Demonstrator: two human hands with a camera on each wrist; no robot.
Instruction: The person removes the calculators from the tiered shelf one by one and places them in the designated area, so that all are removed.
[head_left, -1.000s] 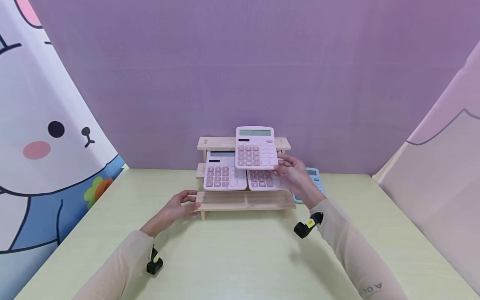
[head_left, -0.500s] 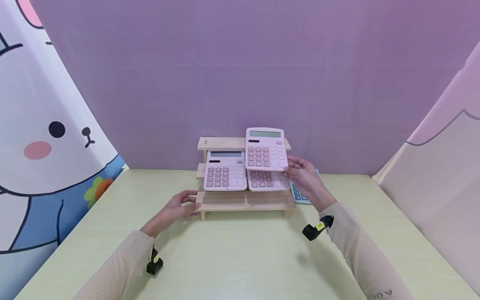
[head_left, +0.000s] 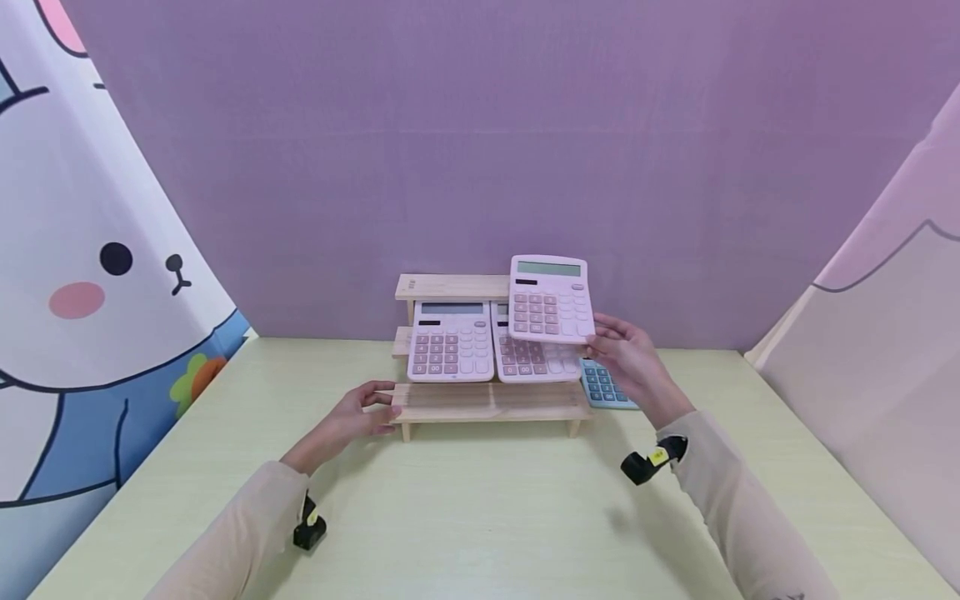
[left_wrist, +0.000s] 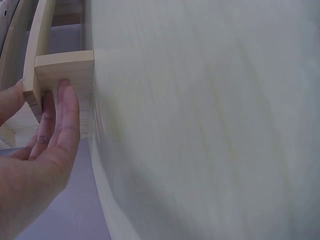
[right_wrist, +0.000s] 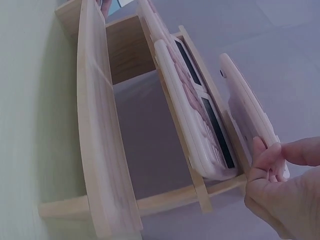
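Note:
My right hand pinches the lower right corner of a pink calculator between thumb and fingers. In the right wrist view this calculator is apart from the shelf, above its top tier. Two more pink calculators, the left one and the right one, lean side by side on the middle tier of a wooden stepped shelf. The held one covers part of the right one. My left hand grips the left end of the bottom tier, thumb on top and fingers underneath by the leg.
A blue calculator lies on the pale table behind the shelf's right end, partly hidden by my right hand. A purple backdrop rises behind, with printed cloths at the left and right.
My right hand has carried the pink calculator to the right along the top tier, uncovering more of the middle-tier calculators. My left hand has stayed on the shelf.

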